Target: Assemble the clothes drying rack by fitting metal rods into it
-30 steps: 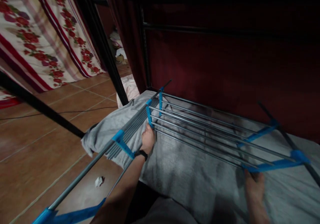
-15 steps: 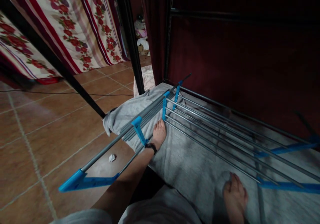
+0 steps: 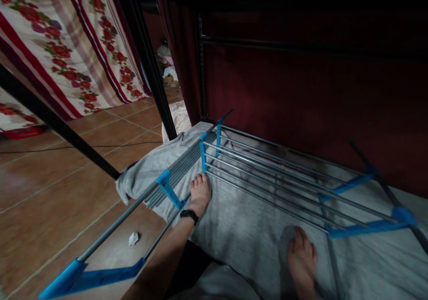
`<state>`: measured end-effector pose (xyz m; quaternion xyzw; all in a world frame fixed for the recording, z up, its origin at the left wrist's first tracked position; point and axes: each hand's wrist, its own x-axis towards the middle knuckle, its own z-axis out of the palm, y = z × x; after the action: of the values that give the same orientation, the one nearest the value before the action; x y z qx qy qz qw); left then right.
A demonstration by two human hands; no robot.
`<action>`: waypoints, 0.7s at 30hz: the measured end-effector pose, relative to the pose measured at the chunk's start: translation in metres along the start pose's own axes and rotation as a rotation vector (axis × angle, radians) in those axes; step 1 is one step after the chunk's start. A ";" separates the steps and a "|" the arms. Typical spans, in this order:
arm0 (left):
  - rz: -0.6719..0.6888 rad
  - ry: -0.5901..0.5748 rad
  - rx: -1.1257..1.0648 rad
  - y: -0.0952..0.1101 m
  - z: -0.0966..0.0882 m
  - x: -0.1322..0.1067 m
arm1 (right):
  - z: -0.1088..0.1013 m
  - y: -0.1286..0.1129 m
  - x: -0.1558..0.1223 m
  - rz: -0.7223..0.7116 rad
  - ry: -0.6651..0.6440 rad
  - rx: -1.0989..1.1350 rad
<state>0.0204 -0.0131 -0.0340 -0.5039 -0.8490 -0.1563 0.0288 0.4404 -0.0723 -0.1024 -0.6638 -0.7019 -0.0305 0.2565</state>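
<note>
My left hand (image 3: pixel 200 191), with a black band on its wrist, lies on the grey sheet (image 3: pixel 240 233) with its fingers stretched forward. Its fingertips are close to a blue plastic bracket of the drying rack (image 3: pixel 203 155); whether they touch it I cannot tell. The left forearm passes over the rack's lower left bar. The rack has grey metal bars and blue joints, and rests across the bed. On the right, my right hand (image 3: pixel 302 255) lies on the sheet in front of the rack's right part, holding nothing, its fingers loosely extended.
Black bed posts (image 3: pixel 150 63) frame the left side, and a dark red curtain (image 3: pixel 284 90) hangs behind. A floral cloth (image 3: pixel 67 46) hangs at the upper left. Crumpled white paper (image 3: pixel 134 238) and a thin black cable (image 3: pixel 80 147) lie on the tiled floor (image 3: pixel 83 188).
The view has turned slightly to the right and upward, so everything appears shifted left and lower. Both hands stay at about the same spots on the sheet, and the rack stays in place.
</note>
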 end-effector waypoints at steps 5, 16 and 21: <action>0.060 0.030 -0.062 0.022 -0.026 -0.016 | 0.006 0.002 0.000 -0.024 0.038 0.008; 0.375 0.089 -0.475 0.093 -0.105 0.012 | 0.005 -0.011 0.003 0.045 0.034 0.040; 0.508 0.081 -0.553 0.095 -0.091 0.000 | 0.007 -0.011 0.008 0.054 0.052 0.039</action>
<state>0.0923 0.0021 0.0743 -0.6807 -0.6207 -0.3875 -0.0369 0.4278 -0.0634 -0.1015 -0.6765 -0.6771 -0.0271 0.2884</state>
